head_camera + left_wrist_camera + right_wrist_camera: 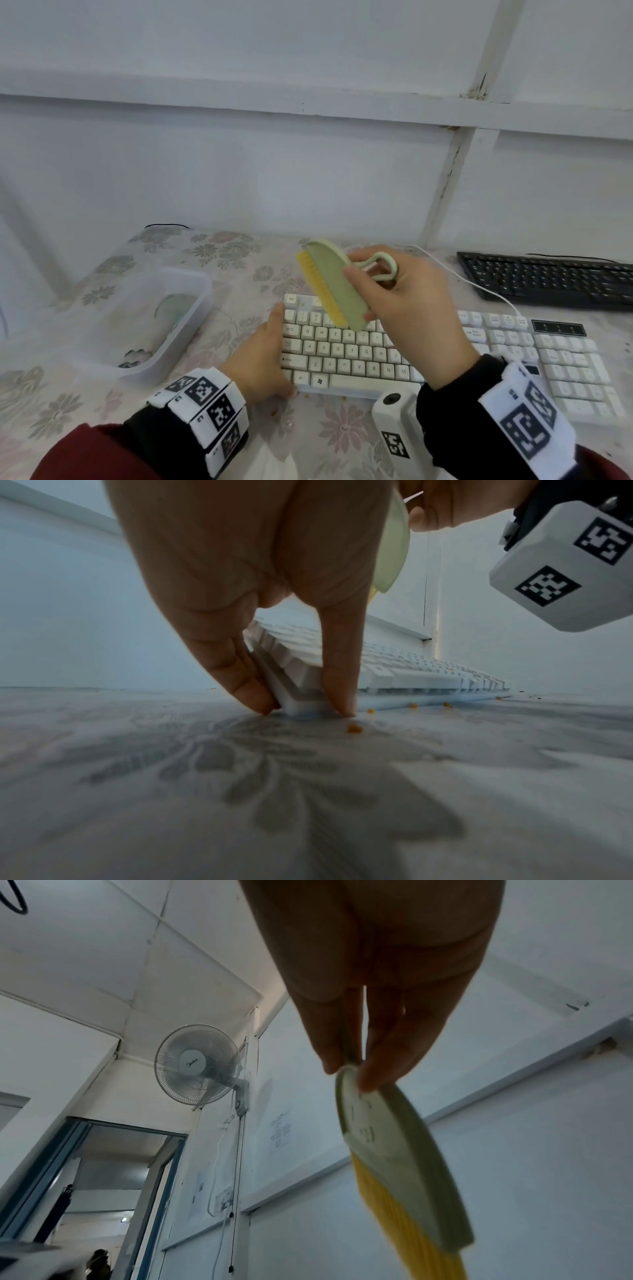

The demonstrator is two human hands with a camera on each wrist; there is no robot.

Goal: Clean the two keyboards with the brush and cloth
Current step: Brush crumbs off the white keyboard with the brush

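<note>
A white keyboard [342, 353] [394, 674] lies on the flowered tablecloth in front of me. My left hand [284, 356] [304, 707] pinches its front left corner between thumb and fingers. My right hand [363, 294] [347, 1074] holds a pale green brush [334, 287] [394, 1150] with yellow bristles in the air above the keyboard's upper rows, tilted, bristles facing left. A black keyboard [548, 279] sits at the back right. A white cloth [274, 462] shows partly at the bottom edge. Orange crumbs [354, 728] lie by the white keyboard's front edge.
A clear plastic container [191, 274] stands to the left of the white keyboard. The keyboard's white cable [479, 287] runs toward the back, past the black keyboard. A white wall closes off the far side of the table.
</note>
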